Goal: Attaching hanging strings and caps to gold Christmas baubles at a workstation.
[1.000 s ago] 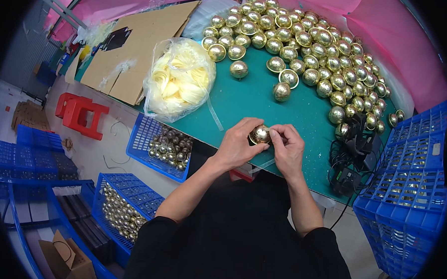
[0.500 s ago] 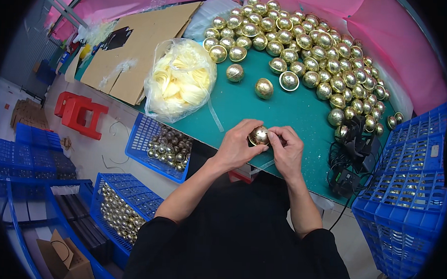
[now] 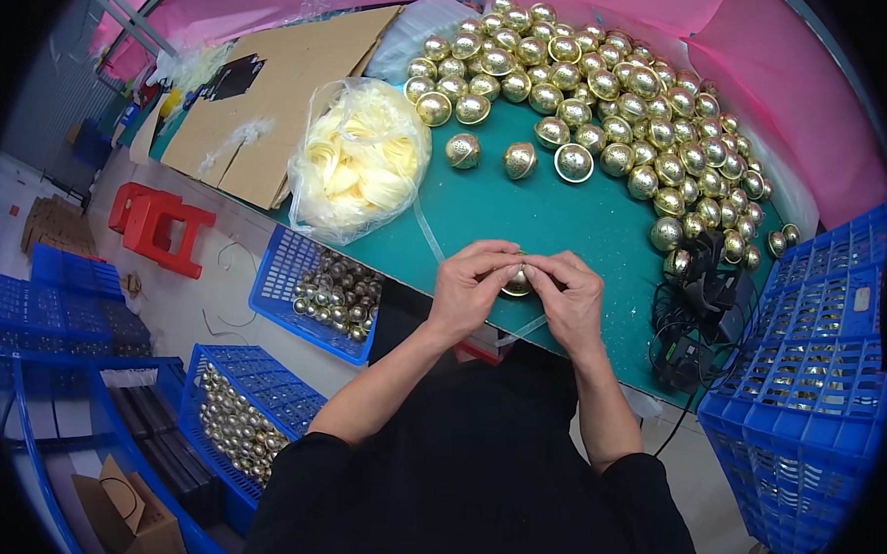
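Note:
At the near edge of the green table, my left hand (image 3: 471, 286) and my right hand (image 3: 565, 294) meet over one gold ball (image 3: 515, 283). Fingers and thumbs of both hands pinch at its upper part and cover much of it. Whether anything thin is between the fingertips cannot be made out. Two loose gold balls lie beyond my hands, a left one (image 3: 463, 151) and a right one (image 3: 520, 161). Near them is another ball with a pale rim (image 3: 573, 163). A large heap of similar gold balls (image 3: 658, 128) covers the table's far right.
Left of my hands stands a clear bag of pale yellow strips (image 3: 359, 164), beside flattened cardboard (image 3: 263, 101). Black devices with cables (image 3: 694, 328) lie at the right. Blue crates (image 3: 793, 431) stand right of the table; another crate with balls (image 3: 266, 259) sits below left. A red stool (image 3: 164, 227) is on the floor.
My left fingers have come over the ball's top to meet the right ones, hiding more of it. The two loose balls beyond have rolled slightly.

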`<state>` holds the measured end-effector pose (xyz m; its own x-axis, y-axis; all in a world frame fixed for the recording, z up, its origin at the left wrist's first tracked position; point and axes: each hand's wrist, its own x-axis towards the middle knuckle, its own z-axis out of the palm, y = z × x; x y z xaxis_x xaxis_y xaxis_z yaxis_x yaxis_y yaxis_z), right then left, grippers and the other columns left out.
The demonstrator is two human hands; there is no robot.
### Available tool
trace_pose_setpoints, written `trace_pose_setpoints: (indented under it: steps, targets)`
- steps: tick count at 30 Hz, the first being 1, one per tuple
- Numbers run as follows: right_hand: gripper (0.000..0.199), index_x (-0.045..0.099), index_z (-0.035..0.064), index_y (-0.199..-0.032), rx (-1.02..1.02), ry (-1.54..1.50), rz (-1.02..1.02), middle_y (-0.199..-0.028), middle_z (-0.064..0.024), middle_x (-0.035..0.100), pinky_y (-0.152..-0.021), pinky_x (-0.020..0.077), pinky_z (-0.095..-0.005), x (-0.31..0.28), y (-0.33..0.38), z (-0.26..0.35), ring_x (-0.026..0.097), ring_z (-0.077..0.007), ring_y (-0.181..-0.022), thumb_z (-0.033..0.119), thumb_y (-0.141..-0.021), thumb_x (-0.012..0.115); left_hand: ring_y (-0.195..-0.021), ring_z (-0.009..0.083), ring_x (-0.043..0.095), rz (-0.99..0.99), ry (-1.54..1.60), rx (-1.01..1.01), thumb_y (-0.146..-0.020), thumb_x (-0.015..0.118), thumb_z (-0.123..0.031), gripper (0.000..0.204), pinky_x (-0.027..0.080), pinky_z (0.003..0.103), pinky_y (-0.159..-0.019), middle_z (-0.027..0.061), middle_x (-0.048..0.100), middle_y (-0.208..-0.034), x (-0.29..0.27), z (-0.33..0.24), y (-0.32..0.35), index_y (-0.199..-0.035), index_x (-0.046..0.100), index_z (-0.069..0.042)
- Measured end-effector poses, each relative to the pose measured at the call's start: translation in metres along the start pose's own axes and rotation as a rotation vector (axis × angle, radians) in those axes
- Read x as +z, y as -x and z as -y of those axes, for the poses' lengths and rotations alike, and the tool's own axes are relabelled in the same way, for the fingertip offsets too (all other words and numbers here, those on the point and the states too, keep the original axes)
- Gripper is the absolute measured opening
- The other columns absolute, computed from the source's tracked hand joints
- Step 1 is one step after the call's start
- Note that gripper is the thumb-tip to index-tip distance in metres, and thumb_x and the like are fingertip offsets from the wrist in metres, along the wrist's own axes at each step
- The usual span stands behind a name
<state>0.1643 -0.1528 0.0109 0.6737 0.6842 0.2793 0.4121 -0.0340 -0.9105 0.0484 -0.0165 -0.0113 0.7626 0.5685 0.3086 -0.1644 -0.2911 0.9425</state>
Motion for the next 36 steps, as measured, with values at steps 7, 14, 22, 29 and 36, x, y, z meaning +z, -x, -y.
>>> trace_pose_setpoints:
  steps: [7,14,22,29,36]
  targets:
    - [0.018,0.076,-0.001,-0.112,0.403,-0.433,0.132,-0.083,-0.0069,0.07,-0.061,0.0498,-0.0255,-0.016,0.005,-0.001,0.059,-0.0097,-0.067,0.005,-0.095,0.073,-0.088,0.0131,0.068,-0.064,0.077,-0.114,-0.101,0.065,-0.006,0.011,0.054,0.028,-0.079,0.0086,0.075,-0.103,-0.011,-0.006,-0.011,-0.099,0.072,0.002]
    - [0.024,0.068,-0.0066,-0.12,0.463,-1.12,0.356,-0.103,-0.0196,0.075,-0.063,0.0577,-0.0306,-0.04,0.01,-0.007,0.068,-0.017,-0.071,-0.001,-0.097,0.065,-0.093,0.013,0.069,-0.028,0.359,-0.149,-0.106,0.062,-0.014,0.017,0.055,0.03,-0.088,0.0137,0.077,-0.104,-0.024,-0.039,-0.03,-0.104,0.066,0.002]
    - [0.023,0.07,-0.0069,-0.119,0.28,-0.642,0.349,-0.112,-0.021,0.076,-0.091,0.0614,-0.0354,-0.014,-0.005,0.028,0.076,-0.0268,-0.101,0.002,-0.098,0.066,-0.097,0.0186,0.072,0.039,0.487,-0.189,-0.107,0.06,-0.014,0.016,0.057,0.032,-0.088,0.0188,0.076,-0.105,-0.022,-0.054,-0.023,-0.108,0.062,0.001]
    - [0.017,0.075,-0.0043,-0.103,0.176,-0.384,0.309,-0.093,-0.0103,0.076,-0.07,0.0577,-0.0268,0.008,-0.011,0.037,0.072,-0.0143,-0.08,0.01,-0.103,0.066,-0.095,0.0166,0.071,0.067,0.502,-0.228,-0.107,0.061,-0.016,0.018,0.059,0.029,-0.075,0.021,0.075,-0.111,-0.023,-0.063,-0.016,-0.109,0.063,0.002]
    - [0.024,0.074,-0.0034,-0.095,0.233,-0.458,0.258,-0.086,-0.0072,0.074,-0.063,0.0543,-0.025,0.016,-0.01,0.027,0.068,-0.0117,-0.071,0.017,-0.104,0.067,-0.096,0.0171,0.072,0.042,0.647,-0.253,-0.105,0.06,-0.009,0.023,0.059,0.028,-0.074,0.0225,0.074,-0.118,-0.021,-0.054,-0.008,-0.122,0.061,0.006]
